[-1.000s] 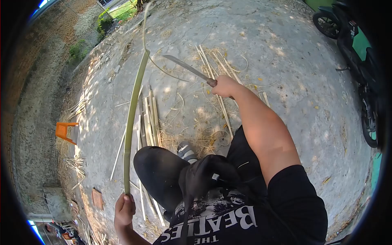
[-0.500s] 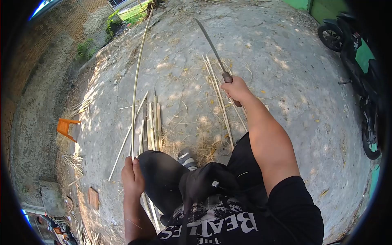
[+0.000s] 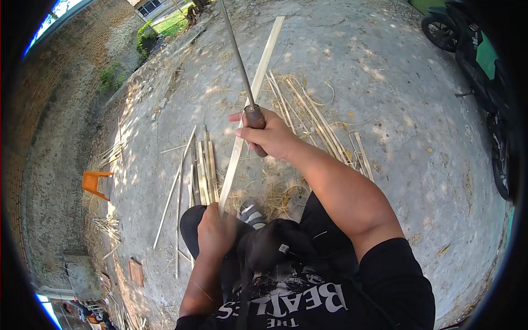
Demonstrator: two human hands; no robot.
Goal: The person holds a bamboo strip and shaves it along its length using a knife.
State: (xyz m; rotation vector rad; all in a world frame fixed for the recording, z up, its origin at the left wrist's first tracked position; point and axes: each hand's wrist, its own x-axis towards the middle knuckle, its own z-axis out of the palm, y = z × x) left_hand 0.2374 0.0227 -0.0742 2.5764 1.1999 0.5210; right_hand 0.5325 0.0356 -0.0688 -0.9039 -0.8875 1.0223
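My left hand [image 3: 215, 232] is closed around the lower end of a long pale bamboo strip [image 3: 268, 53], just above my left knee. The strip slants up and to the right, its flat face showing. My right hand [image 3: 274, 135] grips the brown handle of a machete [image 3: 238, 58], whose long thin blade points away from me. Handle and right fingers lie across the middle of the strip; the fingers seem to touch it, but I cannot tell whether they also hold it.
Bamboo strips [image 3: 204, 168] lie on the concrete by my left knee, and more strips [image 3: 319, 122] lie to the right among fibre shavings [image 3: 269, 198]. An orange plastic stool [image 3: 97, 184] is at left, near a brick wall [image 3: 66, 60]. A motorcycle [image 3: 467, 52] stands at right.
My right hand has brought the machete leftward to the strip. My left hand has shifted slightly right, and the strip now leans right with its broad face turned up.
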